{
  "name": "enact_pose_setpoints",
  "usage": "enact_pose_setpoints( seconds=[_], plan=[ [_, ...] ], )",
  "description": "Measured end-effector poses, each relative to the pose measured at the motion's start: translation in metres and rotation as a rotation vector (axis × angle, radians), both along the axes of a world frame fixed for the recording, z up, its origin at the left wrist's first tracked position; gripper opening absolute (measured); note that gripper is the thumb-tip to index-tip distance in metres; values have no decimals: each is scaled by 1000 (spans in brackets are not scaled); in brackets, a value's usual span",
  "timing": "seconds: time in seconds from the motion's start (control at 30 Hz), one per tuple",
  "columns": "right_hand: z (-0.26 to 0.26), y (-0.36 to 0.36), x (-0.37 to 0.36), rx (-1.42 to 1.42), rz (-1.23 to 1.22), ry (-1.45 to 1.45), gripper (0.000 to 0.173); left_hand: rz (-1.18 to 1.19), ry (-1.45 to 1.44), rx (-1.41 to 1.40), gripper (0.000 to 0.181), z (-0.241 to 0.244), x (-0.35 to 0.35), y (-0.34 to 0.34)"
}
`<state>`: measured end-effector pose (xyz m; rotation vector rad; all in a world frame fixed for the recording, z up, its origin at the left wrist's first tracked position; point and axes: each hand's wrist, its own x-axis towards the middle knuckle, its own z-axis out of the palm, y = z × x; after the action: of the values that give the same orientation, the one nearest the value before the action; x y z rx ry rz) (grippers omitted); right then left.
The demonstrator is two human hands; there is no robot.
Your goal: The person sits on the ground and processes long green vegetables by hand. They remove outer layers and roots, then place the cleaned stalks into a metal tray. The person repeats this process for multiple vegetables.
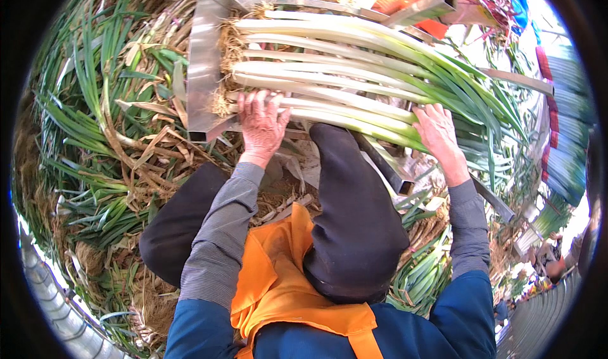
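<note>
Long white-stemmed Welsh onions [332, 76] lie side by side on a metal frame, roots against its upright metal plate [203, 64]. Near the root end, my left hand [263, 117] holds the nearest stalks, its fingers laid over them and the thumb at their near side. My right hand [436, 126] curls over the same nearest stalks, where white turns to green. The undersides of both hands' grips are hidden. Beyond my right hand the green leaves [489, 102] fan out and droop past the frame.
Untrimmed onions with dry leaves [114, 121] are heaped on my left. Square metal tubes [384, 164] of the frame jut towards me beside my knee [337, 150]. Bundled onions with red bands [565, 121] stand at far right. Another person [551, 259] is partly visible at lower right.
</note>
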<state>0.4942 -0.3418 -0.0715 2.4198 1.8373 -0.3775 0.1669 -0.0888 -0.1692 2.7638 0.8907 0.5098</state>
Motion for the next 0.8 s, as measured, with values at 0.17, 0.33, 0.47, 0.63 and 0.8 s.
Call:
enact_pose_setpoints(
  seconds=[0.17,0.33,0.47,0.63,0.8],
  plan=[
    [-3,-3,2,-89,-35,2,28,7,-56,-23,41,5,2,-1],
    [-11,0,-11,-13,-78,-3,25,6,-35,-18,46,9,2,-1],
    [-23,-14,-16,94,-192,77,23,35,6,-72,56,17,6,1],
    [-31,-16,-35,180,-226,106,38,15,173,2,57,17,10,10],
    [-17,-14,-32,140,-134,126,49,-27,242,117,63,22,12,17]
  ],
)
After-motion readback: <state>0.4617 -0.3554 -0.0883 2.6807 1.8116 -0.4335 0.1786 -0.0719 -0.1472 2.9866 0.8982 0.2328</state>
